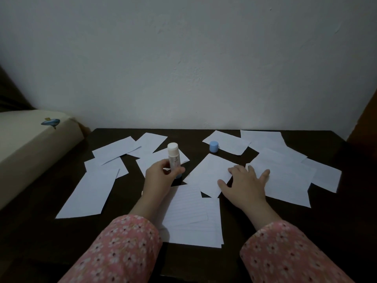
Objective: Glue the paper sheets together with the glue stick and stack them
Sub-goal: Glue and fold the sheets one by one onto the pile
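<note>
My left hand (163, 172) grips an upright white glue stick (173, 156) with its cap off, its blue base just showing below my fingers. Farther back, on the table, stands the blue cap (214, 147). My right hand (244, 183) lies flat with fingers spread, its thumb and fingertips on the edge of a white paper sheet (208, 174) at the centre. A stack of lined sheets (193, 219) lies between my forearms near the front edge. Several loose white sheets lie scattered to the left (89, 193) and right (285, 180).
The dark wooden table (346, 221) stands against a white wall (183, 68). A cream mattress or cushion (30, 144) with a small blue whale print borders the table on the left. My sleeves are pink with flowers.
</note>
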Motion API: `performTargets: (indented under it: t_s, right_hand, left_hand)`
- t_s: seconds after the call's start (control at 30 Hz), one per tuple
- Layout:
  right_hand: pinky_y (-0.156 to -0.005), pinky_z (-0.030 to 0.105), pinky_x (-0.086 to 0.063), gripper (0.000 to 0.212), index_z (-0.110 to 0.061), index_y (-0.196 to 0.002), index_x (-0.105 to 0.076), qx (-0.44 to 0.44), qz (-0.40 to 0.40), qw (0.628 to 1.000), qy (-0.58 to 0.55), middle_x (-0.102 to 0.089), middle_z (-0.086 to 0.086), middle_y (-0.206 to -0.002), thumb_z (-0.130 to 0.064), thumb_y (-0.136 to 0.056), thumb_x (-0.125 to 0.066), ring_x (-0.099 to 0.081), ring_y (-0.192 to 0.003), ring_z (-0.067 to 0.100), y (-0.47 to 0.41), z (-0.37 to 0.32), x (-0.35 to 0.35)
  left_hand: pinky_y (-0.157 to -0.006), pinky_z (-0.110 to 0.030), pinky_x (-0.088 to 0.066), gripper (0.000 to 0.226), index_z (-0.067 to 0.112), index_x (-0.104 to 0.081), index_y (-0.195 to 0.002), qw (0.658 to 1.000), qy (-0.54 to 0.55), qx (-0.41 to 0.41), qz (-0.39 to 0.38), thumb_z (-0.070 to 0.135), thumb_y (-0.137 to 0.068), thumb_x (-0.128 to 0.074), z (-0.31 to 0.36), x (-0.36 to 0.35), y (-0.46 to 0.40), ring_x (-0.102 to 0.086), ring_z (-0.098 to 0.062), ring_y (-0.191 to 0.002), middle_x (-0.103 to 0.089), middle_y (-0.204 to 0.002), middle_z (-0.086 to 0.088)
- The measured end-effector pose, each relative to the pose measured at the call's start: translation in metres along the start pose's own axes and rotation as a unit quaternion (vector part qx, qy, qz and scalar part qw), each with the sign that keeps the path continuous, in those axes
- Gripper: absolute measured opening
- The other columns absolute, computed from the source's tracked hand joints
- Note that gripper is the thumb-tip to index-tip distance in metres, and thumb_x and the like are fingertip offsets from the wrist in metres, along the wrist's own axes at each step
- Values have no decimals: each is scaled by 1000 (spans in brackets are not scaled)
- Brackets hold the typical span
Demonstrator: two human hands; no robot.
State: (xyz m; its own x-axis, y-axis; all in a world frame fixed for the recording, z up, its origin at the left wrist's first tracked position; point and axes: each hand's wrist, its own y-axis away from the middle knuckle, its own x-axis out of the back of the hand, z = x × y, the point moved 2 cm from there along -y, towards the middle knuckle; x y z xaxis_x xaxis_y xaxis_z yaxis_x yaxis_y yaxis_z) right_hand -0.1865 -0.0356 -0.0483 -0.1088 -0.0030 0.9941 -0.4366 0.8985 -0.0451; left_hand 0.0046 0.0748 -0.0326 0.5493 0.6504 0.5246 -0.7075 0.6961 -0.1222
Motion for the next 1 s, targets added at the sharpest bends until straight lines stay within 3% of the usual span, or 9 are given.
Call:
performTargets:
  t_s: [0.1,0.17,0.27,0.4,0.73,0.83,0.9,1.0]
  right_hand:
    - [-111,65,3,60,-29,-144,-38,-6,24,1000,-10,-34,1,-151,-62,-93,-33,-18,-145,26,3,-3,1]
    - [-113,65,-2,54,-29,-146,-34,14,34,998,-49,-30,0,-153,-52,-97,-35,-14,-147,24,2,-1,2]
    - [-114,64,-3,54,-30,-150,-26,43,-10,997,-68,-17,-6,-160,-41,-99,-37,-5,-149,22,1,5,1]
    - [-112,64,-4,54,-30,-150,-28,22,-31,998,-57,-18,-6,-160,-46,-99,-35,-7,-149,24,6,6,-3]
    - [-110,58,-16,55,-29,-144,-39,-19,13,998,-59,-33,-3,-152,-55,-95,-36,-23,-142,23,19,-1,-5]
    - [-108,51,-24,54,-30,-143,-41,-15,35,996,-75,-36,-3,-149,-55,-95,-39,-28,-138,20,23,1,-1]
    - [-107,47,-27,47,-30,-140,-44,-20,80,991,-107,-38,-3,-147,-48,-97,-41,-30,-137,18,22,8,5]
    - [-105,45,-31,36,-29,-134,-50,-57,140,979,-139,-43,-2,-142,-32,-99,-43,-36,-133,17,18,31,17]
  left_hand:
    - [-74,-24,-46,60,19,-53,-130,999,-32,4,40,38,-77,-76,1,11,6,-54,-10,-92,-56,-123,-1]
    - [-69,-21,-46,45,21,-57,-112,995,-64,-29,71,41,-76,-76,9,23,14,-54,-10,-86,-57,-108,0]
    - [-73,-27,-51,34,26,-63,-94,988,-138,-73,-12,51,-72,-74,16,25,34,-56,-8,-87,-59,-96,8]
    - [-92,-30,-44,59,33,-63,-119,952,-266,-112,-102,64,-70,-69,14,4,62,-43,-9,-118,-51,-126,14]
    - [-94,-28,-40,50,37,-66,-106,928,-274,-104,-231,59,-63,-77,19,16,66,-39,-3,-114,-46,-119,20]
    - [-92,-30,-47,37,34,-69,-95,947,-221,-122,-200,60,-68,-72,18,12,59,-47,0,-107,-53,-109,21]
    - [-90,-31,-51,34,31,-69,-100,957,-193,-151,-158,56,-77,-66,23,1,56,-53,-2,-101,-60,-104,19]
    - [-93,-33,-50,30,27,-67,-111,953,-230,-179,-82,45,-89,-59,34,-19,55,-55,-6,-108,-63,-114,13]
